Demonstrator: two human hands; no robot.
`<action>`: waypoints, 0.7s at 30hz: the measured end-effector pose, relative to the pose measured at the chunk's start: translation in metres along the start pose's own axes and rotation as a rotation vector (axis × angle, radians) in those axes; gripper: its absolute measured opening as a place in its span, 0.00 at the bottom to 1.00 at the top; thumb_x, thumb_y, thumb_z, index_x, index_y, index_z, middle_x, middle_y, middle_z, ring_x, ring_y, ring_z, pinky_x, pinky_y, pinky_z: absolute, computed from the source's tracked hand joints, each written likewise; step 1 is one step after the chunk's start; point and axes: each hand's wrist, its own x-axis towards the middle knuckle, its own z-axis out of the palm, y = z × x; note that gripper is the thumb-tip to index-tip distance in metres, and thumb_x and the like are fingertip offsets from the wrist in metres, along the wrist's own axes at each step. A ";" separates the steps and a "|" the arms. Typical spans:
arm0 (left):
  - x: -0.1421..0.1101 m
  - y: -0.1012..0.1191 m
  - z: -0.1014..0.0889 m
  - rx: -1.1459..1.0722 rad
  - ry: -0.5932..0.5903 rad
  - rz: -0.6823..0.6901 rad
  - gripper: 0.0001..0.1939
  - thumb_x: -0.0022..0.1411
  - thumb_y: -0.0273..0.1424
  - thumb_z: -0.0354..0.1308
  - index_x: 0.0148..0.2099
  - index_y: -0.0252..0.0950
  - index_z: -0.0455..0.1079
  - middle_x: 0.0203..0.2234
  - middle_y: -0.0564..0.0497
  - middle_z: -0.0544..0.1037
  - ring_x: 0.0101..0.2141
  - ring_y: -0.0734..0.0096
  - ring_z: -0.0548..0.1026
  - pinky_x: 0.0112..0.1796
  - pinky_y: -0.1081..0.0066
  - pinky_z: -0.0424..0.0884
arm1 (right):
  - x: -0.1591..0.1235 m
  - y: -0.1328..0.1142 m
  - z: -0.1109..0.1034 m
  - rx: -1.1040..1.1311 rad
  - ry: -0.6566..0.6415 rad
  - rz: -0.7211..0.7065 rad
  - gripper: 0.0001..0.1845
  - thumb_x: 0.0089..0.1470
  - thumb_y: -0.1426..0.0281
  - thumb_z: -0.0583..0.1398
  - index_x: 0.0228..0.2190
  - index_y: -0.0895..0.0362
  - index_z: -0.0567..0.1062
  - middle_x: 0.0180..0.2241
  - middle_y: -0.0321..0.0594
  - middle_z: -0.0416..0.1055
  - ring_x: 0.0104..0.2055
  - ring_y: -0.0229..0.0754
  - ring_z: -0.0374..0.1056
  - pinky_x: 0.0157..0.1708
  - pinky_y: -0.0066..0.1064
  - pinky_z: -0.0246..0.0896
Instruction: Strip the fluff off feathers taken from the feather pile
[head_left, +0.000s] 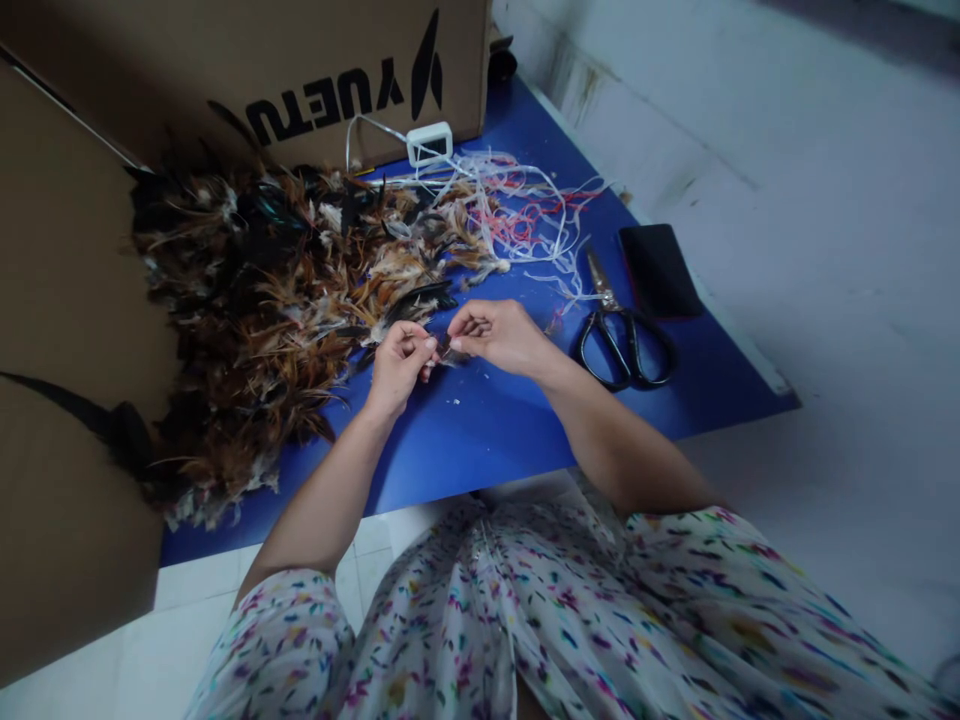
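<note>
Over the blue table, my left hand (399,362) and my right hand (499,335) are close together, each with thumb and fingertips pinched. Between the fingertips is a small dark wispy feather (454,357), partly hidden by the fingers. To the left of my hands, and just behind them, spreads a big heap of brown, black and white feathers (300,270). Scissors with black loop handles (626,345) lie to the right of my right forearm, their blades pointing away from me.
Tangled white and red ribbon strips (525,215) lie at the back right, near a small white device (430,145). A black phone-like slab (660,270) rests by the right edge. Cardboard boxes (172,70) stand behind and left of the blue table (480,440); a wall is right.
</note>
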 end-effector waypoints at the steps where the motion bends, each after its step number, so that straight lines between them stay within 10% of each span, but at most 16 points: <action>1: 0.000 0.000 0.000 -0.001 0.001 -0.006 0.27 0.46 0.48 0.74 0.36 0.38 0.64 0.18 0.58 0.75 0.15 0.80 0.66 0.16 0.79 0.62 | 0.000 0.000 -0.001 -0.010 0.000 -0.005 0.04 0.46 0.72 0.65 0.28 0.57 0.77 0.25 0.35 0.74 0.28 0.36 0.69 0.31 0.29 0.65; 21: -0.004 0.004 0.001 0.057 -0.073 -0.029 0.23 0.45 0.47 0.75 0.32 0.35 0.71 0.19 0.55 0.75 0.17 0.80 0.68 0.17 0.79 0.64 | -0.002 -0.006 0.002 -0.003 0.047 -0.065 0.04 0.49 0.70 0.64 0.30 0.57 0.76 0.28 0.35 0.75 0.31 0.37 0.69 0.34 0.30 0.64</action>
